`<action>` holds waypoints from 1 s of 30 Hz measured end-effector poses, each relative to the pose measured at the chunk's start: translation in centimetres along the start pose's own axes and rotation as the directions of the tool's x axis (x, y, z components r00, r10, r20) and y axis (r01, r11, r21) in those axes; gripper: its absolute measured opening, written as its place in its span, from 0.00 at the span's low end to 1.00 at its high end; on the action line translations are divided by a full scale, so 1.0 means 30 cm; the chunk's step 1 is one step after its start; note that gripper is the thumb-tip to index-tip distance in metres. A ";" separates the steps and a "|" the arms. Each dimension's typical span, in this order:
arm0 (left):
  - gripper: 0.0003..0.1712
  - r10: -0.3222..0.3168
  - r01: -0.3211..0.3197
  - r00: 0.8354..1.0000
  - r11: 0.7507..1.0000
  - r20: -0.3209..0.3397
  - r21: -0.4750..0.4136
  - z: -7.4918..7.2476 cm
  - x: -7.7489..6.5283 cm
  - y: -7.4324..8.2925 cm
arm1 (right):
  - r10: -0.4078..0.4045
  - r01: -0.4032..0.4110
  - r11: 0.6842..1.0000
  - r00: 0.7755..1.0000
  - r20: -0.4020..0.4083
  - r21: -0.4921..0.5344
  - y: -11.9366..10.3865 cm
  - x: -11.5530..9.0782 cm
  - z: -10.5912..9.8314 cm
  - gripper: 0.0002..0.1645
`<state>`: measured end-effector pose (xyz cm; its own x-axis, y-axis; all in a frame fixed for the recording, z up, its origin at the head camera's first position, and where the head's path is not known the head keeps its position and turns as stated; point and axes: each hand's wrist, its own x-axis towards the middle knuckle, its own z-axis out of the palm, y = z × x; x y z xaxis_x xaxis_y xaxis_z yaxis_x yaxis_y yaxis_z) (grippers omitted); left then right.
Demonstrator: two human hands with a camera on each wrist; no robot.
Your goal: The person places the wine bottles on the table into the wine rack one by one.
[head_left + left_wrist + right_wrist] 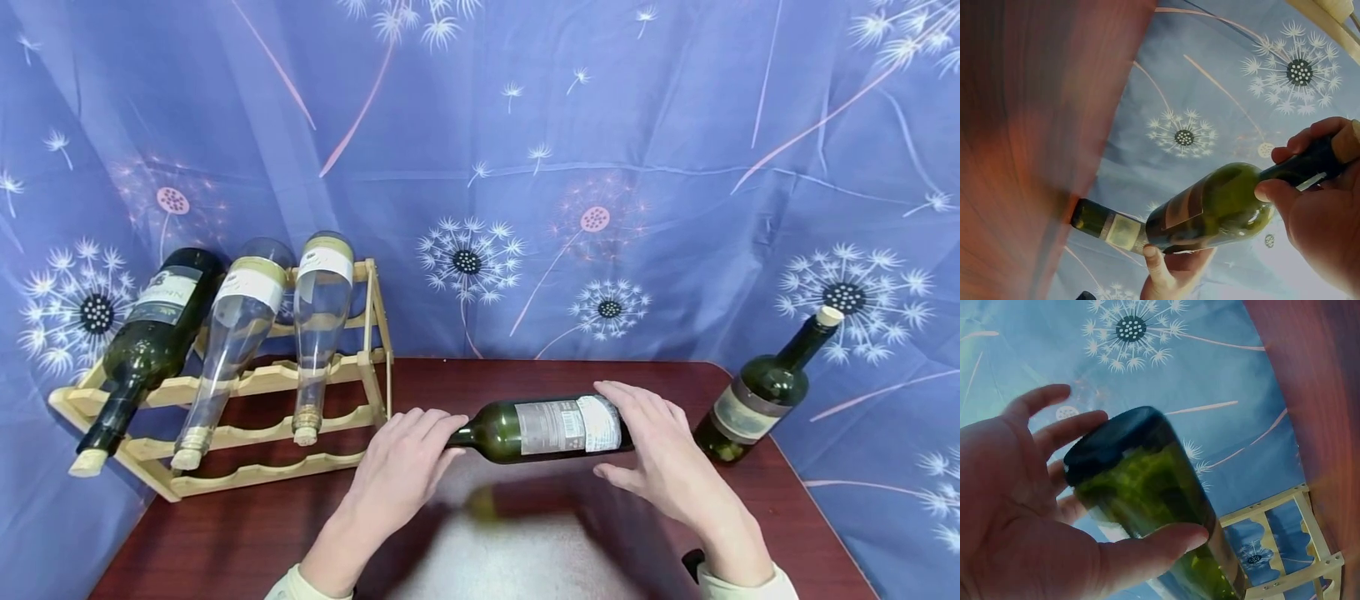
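My left hand point(408, 462) grips the dark neck of a green wine bottle point(510, 433), which lies level above the table. In the left wrist view, a cork point(1346, 142) shows at the mouth by the fingers. A grey label and a white sticker face up on the bottle's body. Around its base is my right hand point(663, 450), fingers spread and relaxed. In the right wrist view, the thumb stretches across in front of the bottle's side point(1172, 500), with fingertips by the rim of the base; how firmly they touch is hard to tell.
At left, a wooden wine rack point(262, 379) bears a dark corked bottle point(153, 333) and two clear corked bottles, necks toward me. Another green corked bottle point(757, 408) stands at the right of the reddish-brown table point(480, 550). A blue dandelion-print curtain point(480, 167) hangs behind.
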<state>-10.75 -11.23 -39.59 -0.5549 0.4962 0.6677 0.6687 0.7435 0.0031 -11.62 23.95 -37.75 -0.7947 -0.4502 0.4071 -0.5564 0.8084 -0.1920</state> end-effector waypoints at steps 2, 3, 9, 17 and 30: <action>0.20 -0.014 0.014 1.000 1.000 0.019 -0.009 -0.003 -0.003 -0.001 | -0.017 0.017 0.999 1.000 0.004 0.033 0.004 0.002 0.003 0.65; 0.20 -0.021 0.021 0.999 1.000 0.029 -0.015 -0.005 -0.004 -0.001 | -0.024 0.024 0.999 1.000 0.004 0.047 0.006 0.003 0.005 0.64; 0.19 -0.050 0.056 0.995 0.996 0.082 -0.071 -0.012 -0.007 -0.003 | -0.079 0.080 0.995 0.996 -0.033 0.051 0.007 0.012 0.008 0.59; 0.17 -0.082 0.095 0.985 0.991 0.149 -0.089 -0.017 -0.010 -0.009 | -0.249 0.237 0.962 0.965 -0.079 -0.134 -0.063 0.041 0.042 0.60; 0.16 -0.090 0.121 0.974 0.983 0.206 -0.140 -0.028 -0.019 -0.023 | -0.294 0.280 0.951 0.949 -0.110 -0.129 -0.070 0.045 0.083 0.53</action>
<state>-10.48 -12.40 -39.35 -0.7030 0.5090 0.4967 0.6597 0.7276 0.1881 -12.13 20.72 -39.01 -0.5644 -0.6235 0.5411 -0.7201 0.6923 0.0467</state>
